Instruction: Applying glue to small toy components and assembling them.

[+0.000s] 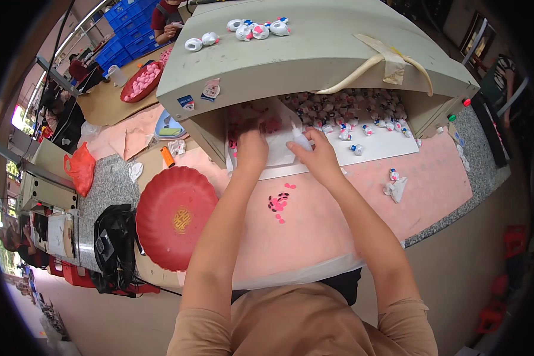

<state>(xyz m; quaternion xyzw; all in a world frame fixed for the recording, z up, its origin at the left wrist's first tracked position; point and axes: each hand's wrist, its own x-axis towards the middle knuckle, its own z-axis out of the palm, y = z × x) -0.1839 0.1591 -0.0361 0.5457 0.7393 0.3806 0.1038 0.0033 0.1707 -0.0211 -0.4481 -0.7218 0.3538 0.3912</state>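
Note:
In my right hand [319, 155] is a small white squeeze bottle [302, 141] with a thin nozzle tilted up, gripped between thumb and fingers. My left hand [253, 145] reaches under the front of a grey-green metal hood [314, 65], beside a white sheet [280, 151] with pink pieces [272, 124] on it. Its fingers are in shadow and mostly hidden, so I cannot tell what they touch. Many small white figures [362, 107] with blue and pink parts crowd the white board inside the hood. Small pink and black pieces [277, 202] lie loose on the pink table cover [302, 237].
An unfilled red scalloped bowl [178, 219] sits left of my forearm. Several white figures [258, 31] stand on the hood. A single figure [393, 174] and crumpled tissue [396, 189] lie to the right. Farther left are an orange object [168, 156] and a black bag [115, 243].

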